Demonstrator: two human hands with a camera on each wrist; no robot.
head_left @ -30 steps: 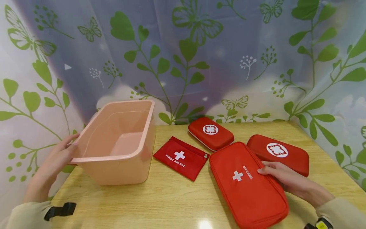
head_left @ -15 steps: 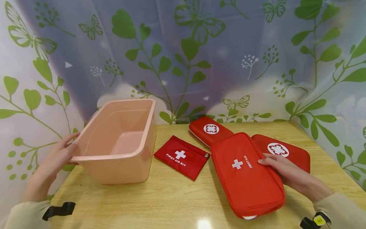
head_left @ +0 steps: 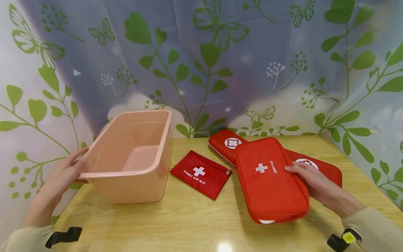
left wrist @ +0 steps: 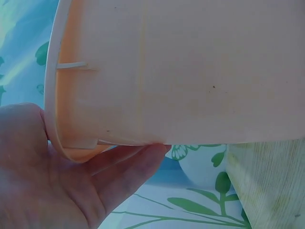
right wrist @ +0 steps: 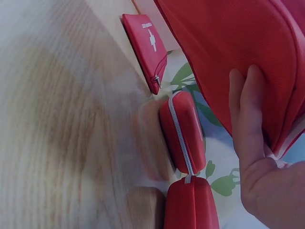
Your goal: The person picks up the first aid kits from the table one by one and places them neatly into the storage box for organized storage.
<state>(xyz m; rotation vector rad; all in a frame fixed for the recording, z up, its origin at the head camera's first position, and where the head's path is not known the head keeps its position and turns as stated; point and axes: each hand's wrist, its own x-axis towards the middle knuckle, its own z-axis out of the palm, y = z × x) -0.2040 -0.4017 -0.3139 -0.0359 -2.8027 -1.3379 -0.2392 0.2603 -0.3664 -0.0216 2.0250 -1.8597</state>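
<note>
Right of centre, the right hand [head_left: 319,182] grips the "FIRST AID" bag [head_left: 274,190], higher than a second ago, apparently off the table [head_left: 182,227]; mid-frame lies a "FIRST AID KIT" pouch [head_left: 203,178]; left, the left hand [head_left: 63,173] grips the tub [head_left: 126,187].

The red bag [head_left: 267,189] tilts (apparently aloft); the pink tub [head_left: 132,188] stands upright.

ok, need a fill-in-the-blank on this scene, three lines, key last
1. The left hand grips the pink tub; the ____ hand holds the large pouch.
2. The flat pouch reads FIRST AID ____.
3. The emblem on the hard case nearer the flat pouch is red and ____.
Missing words: right; KIT; white
</note>
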